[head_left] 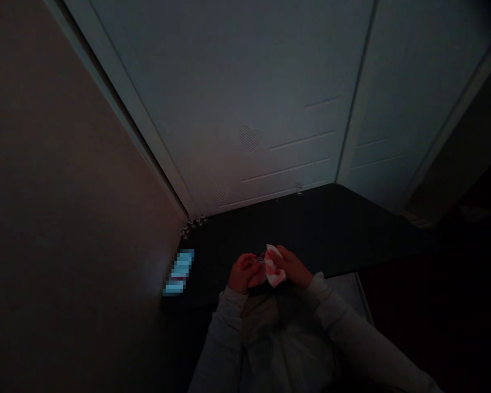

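In the dim head view, both of my hands are close together over the near edge of a dark tabletop [311,229]. My right hand [292,266] is closed on a crumpled white tissue [275,273], which shows reddish patches in the light. Just to its left, my left hand [244,273] has its fingers curled round a small shiny thing [260,257]. Its kind is too dark and small to tell. The tissue is beside or touching this thing; I cannot tell which.
Several small shiny pieces [194,221] stand in the table's far left corner. Another small shiny piece [299,189] stands at the back edge. A lit, blurred-out screen [179,273] lies at left by the wall [85,218]. White panels with heart patterns [249,82] rise behind.
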The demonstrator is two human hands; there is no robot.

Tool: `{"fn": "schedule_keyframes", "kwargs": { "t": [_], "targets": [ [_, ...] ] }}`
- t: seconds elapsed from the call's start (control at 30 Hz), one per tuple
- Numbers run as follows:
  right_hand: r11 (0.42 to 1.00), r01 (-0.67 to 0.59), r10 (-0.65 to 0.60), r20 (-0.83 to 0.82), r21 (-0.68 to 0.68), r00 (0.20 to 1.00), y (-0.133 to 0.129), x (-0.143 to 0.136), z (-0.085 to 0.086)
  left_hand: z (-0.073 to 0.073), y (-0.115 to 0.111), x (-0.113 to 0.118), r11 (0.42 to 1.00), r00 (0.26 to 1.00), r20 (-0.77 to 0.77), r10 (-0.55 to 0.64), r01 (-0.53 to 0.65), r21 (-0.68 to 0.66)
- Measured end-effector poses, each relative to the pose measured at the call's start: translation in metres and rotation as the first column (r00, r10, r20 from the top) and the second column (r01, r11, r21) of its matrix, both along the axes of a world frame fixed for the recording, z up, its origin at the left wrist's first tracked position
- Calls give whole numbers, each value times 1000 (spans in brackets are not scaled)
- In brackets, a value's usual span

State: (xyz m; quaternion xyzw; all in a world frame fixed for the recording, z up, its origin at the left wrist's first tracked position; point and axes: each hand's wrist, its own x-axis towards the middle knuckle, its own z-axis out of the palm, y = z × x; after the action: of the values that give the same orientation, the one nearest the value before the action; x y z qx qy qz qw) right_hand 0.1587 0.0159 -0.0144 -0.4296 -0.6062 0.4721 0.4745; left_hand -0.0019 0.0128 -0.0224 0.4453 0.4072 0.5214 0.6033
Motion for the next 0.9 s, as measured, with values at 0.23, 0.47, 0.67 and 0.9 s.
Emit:
{"fn": "schedule_keyframes", "kwargs": {
  "t": [0.23, 0.47, 0.67, 0.9],
  "targets": [
    [1000, 27, -27, 100, 5, 995, 0, -1, 1, 0, -1, -2, 1000, 998, -59, -12, 12, -5],
    [998, 26, -31, 98, 60, 995, -2, 0, 1, 0, 0, -2, 1000, 998, -63, -22, 23, 12],
    [999, -14, 13, 22, 41, 1000, -4, 1, 3, 1, -1, -2, 999, 997, -76, -19, 21, 26],
    [995, 2, -9, 65, 101, 998, -3, 0, 2, 3, -2, 0, 1000, 997, -81, -4, 3, -23]
  ]
}}
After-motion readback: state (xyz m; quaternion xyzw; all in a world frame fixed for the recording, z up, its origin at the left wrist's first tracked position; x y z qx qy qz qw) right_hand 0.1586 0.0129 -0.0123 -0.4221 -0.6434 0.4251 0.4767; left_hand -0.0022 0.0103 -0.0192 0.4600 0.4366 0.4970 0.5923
